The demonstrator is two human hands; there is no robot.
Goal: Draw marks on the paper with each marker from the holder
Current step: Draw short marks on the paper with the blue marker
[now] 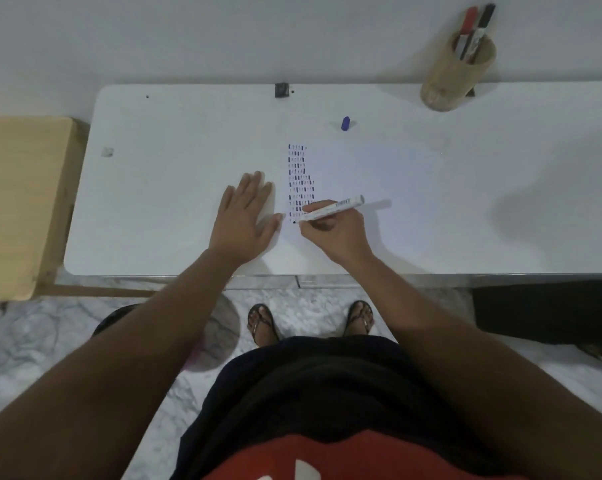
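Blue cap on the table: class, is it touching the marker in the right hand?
Apart. The head view shows the blue cap lying alone on the table, bare surface and marks separating it from the marker in the right hand.

likely home room: white desk [175, 140] against plain white wall [223, 36], marble-pattern floor [33, 348], wooden side unit [19, 202] beside desk, person's feet in flip-flops [261, 323].

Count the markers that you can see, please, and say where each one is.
3. One marker is in the right hand, tip on the paper. A red one and a black one stand in the holder; more may be hidden inside.
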